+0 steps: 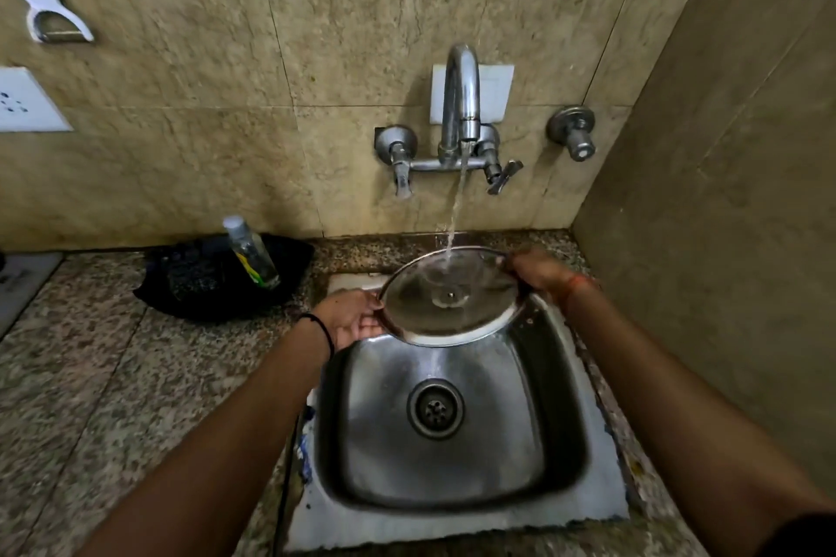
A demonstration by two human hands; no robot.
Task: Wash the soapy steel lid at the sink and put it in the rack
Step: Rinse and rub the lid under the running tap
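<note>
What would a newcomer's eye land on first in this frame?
The stream from the wall tap falling onto the steel lid, held tilted over the back of the sink by the left hand and right hand at opposite rims. Next, the clear bottle on the counter, left.

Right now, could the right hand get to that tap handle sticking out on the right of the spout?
Probably yes, but not freely. Nothing stands between the right hand and the tap handle above it. The hand is busy gripping the steel lid's rim under the running water, so the left hand would have to hold the lid alone.
</note>
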